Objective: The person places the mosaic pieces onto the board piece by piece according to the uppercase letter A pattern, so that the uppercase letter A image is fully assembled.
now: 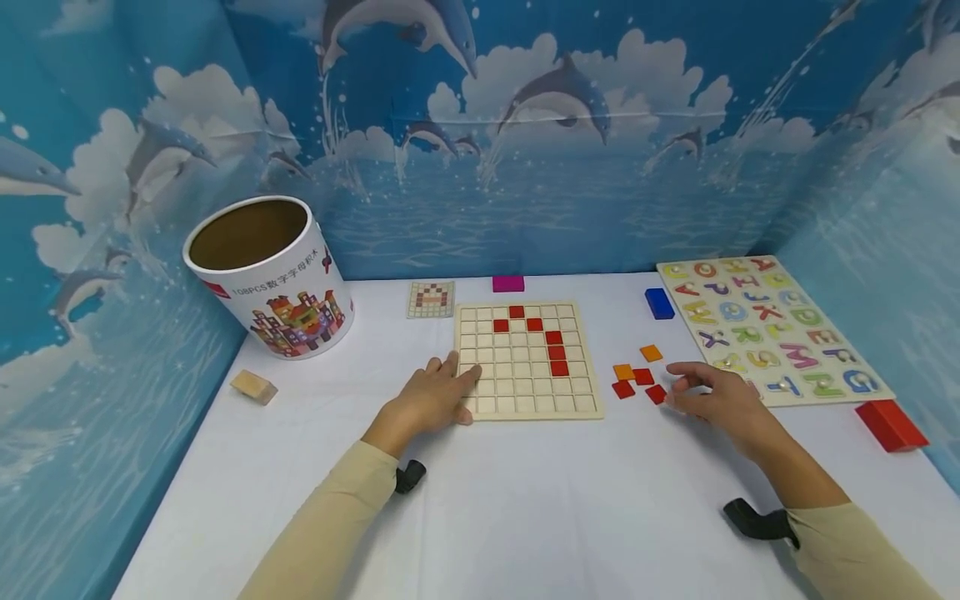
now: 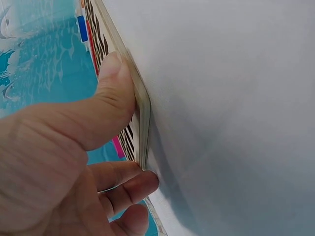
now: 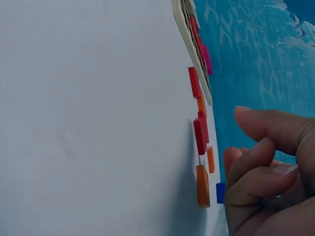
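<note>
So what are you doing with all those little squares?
A person is working at a wooden grid board on a white table. The left hand presses on the board's left edge. The right hand hovers beside loose red and orange tiles lying right of the board, fingers curled but holding nothing. Seven red tiles already sit in the grid, forming a curve.

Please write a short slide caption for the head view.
Left hand steadies wooden grid board; right hand reaches loose red square tiles.
</note>
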Motion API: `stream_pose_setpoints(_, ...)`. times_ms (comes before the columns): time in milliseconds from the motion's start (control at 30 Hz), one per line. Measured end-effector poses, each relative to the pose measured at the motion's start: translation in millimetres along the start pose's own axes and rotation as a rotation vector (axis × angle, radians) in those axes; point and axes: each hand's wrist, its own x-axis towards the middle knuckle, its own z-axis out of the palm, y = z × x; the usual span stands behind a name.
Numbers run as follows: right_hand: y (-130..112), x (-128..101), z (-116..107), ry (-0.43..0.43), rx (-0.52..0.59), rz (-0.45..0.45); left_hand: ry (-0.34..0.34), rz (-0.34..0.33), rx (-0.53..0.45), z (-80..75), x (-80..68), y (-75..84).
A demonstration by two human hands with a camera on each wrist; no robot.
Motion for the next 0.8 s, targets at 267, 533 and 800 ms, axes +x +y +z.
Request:
stream_pose_setpoints(267, -3.8, -4.6, 19.8, 0.039, -0.137, -0.044, 0.008, 0.0, -0.001, -1.5, -1.8, 0.6)
stream_pose_setpoints(533, -10.0, -2.4, 25.9, 0.081, -0.302, -0.091, 0.001, -0.001, 0.0, -0.1, -2.3, -0.5)
stream_pose_setpoints(800, -9.5, -2.2, 29.2, 0.157, -0.325, -0.126, 0.009, 0.013, 0.003, -0.8, -2.0, 0.2)
